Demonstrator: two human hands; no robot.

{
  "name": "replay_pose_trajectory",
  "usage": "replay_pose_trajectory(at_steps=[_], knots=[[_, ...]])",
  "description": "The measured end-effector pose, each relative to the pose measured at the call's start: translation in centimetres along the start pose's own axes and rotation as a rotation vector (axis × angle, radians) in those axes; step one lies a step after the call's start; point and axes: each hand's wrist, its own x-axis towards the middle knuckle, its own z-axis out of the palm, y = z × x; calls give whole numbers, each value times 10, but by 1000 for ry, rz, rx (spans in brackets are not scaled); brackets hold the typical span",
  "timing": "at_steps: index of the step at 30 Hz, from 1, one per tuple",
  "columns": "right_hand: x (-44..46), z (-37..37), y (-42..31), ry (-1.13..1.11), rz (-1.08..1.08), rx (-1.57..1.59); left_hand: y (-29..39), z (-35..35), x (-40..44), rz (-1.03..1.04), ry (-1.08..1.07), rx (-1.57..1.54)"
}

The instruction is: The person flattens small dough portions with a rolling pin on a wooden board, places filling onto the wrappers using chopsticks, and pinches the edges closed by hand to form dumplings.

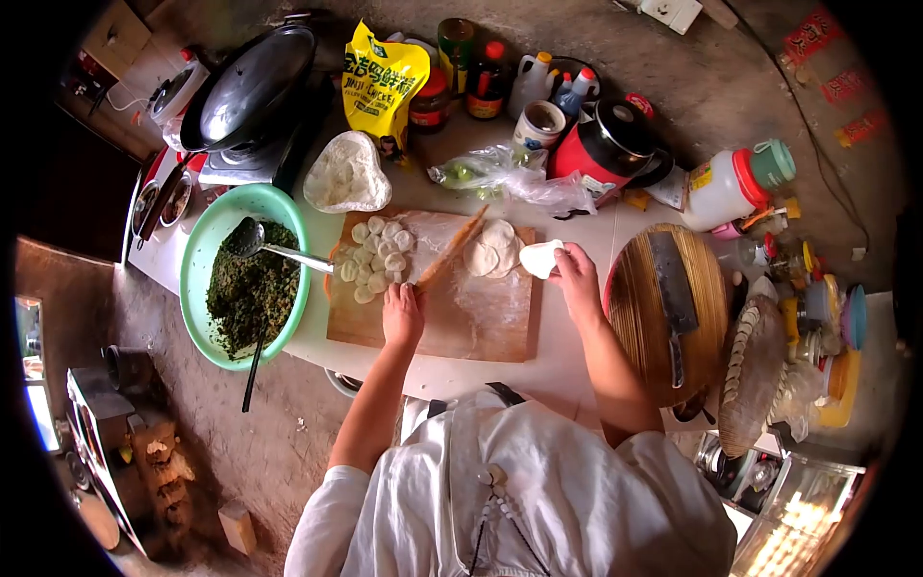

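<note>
Dough wrapper [540, 259] in the right hand [577, 279]
White, thin and not quite circular, it is at the board's [481, 327] right edge, that grip pinched on its rim; whether the left hand [404, 310] clamps the rolling pin [454, 245], I cannot tell.

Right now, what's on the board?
Dough pieces, white powder, a rolling pin with the left hand at its end, and overlapping wrappers. Wood beneath them, and lower wrappers' covered parts, can't be seen.
</note>
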Motion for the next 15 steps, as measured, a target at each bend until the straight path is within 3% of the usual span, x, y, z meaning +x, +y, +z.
replay_pose_trajectory(at_steps=[2, 3, 4, 5, 6, 7, 8, 9, 10, 11, 12, 13, 15], knots=[[-13, 7, -5, -30, 32, 20, 0, 0, -5, -22, 2, 17], [-16, 7, -4, -114, 12, -120, -7, 0, -10, 0, -42, 149], [-9, 6, 25, -175, -88, -22, -6, 5, -9, 49, -80, 265], [-12, 14, 35, -205, -24, 195, 8, -9, -5, -70, -40, 132], [-15, 24, 27, -253, -45, 74, 14, -20, -3, 100, 90, 42], [-16, 33, 10, -347, 45, 6, 21, -25, 2, 48, 70, 33], [-21, 44, 11, -381, -129, -13, 23, -26, 1, 138, 115, -76], [-26, 53, 8, -437, -61, -5, 15, -21, -2, 100, 3, -220], [-24, 62, 20, -402, -23, -119, 17, -20, -5, -6, -104, -336], [-30, 67, 21, -280, -241, -440, 26, -28, -8, -258, -310, -632], [-34, 73, 36, -179, -370, -448, 35, -37, -12, -526, -517, -910], [-45, 74, 27, -237, -190, -405, 44, -41, -17, -512, -535, -906], [-64, 80, 22, -279, -170, -354, 58, -45, -28, -846, -796, -1492]])
